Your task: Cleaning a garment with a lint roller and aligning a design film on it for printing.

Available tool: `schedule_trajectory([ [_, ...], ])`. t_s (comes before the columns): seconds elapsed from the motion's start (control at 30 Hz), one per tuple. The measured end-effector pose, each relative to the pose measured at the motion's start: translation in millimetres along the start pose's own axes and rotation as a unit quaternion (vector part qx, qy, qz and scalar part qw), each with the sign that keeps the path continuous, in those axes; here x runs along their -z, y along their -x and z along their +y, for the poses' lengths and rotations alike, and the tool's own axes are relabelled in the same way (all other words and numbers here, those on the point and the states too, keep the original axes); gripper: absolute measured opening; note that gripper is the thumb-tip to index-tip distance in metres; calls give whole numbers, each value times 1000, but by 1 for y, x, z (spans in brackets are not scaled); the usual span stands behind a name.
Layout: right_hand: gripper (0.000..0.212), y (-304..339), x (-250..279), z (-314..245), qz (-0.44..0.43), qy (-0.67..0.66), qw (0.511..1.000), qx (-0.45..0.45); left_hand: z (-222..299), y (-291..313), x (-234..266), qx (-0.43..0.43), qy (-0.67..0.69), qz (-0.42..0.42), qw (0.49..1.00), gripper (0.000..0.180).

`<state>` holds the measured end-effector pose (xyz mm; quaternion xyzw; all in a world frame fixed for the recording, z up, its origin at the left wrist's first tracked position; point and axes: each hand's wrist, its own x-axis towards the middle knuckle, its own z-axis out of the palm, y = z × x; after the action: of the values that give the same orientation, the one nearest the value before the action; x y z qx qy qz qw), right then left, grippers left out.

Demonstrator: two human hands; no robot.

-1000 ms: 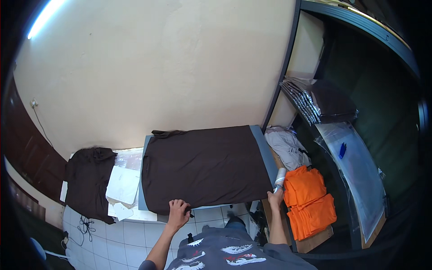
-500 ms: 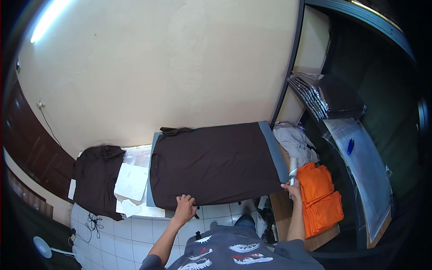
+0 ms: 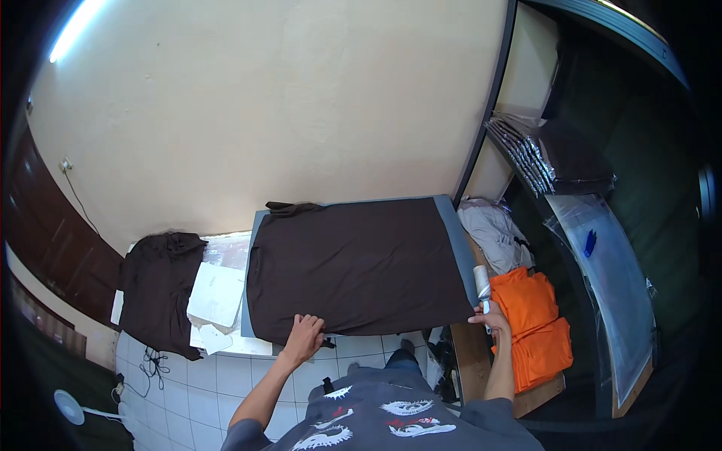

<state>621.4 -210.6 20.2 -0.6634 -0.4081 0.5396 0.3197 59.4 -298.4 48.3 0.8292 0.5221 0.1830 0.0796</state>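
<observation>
A dark brown garment [image 3: 353,263] lies spread over a blue-grey board [image 3: 453,229], with a folded strap-like part at its far left corner. My left hand [image 3: 303,336] is at the garment's near edge, fingers curled closed over the cloth. In my right hand [image 3: 494,321], closed round its handle, is a lint roller [image 3: 481,281]. Its white roll points away from me, just past the garment's near right corner. The roller is apart from the cloth's middle.
Another dark garment [image 3: 156,289] and white sheets [image 3: 216,295] lie at the left. Folded orange clothes [image 3: 530,308] and a grey cloth [image 3: 492,233] are on the right. Shelves hold packed dark garments [image 3: 575,154] and clear plastic bags [image 3: 602,255]. A cable [image 3: 156,364] trails on the floor.
The lint roller has tilted a little to the left in my right hand. My left hand stays at the near edge. The whole view has shifted slightly.
</observation>
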Motion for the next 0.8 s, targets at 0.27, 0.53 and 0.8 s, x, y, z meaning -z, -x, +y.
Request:
schedule_trajectory([
  [0.27, 45, -8, 6, -7, 37, -175, 974, 138, -11, 6, -9, -43, 19, 3, 999, 18],
  [0.53, 43, 6, 9, -14, -20, -301, 947, 111, -21, 1, 11, 17, 167, -65, 984, 7],
  [0.8, 41, 11, 6, -9, 21, -81, 996, 17, -23, -5, 15, -11, 122, -98, 988, 23],
])
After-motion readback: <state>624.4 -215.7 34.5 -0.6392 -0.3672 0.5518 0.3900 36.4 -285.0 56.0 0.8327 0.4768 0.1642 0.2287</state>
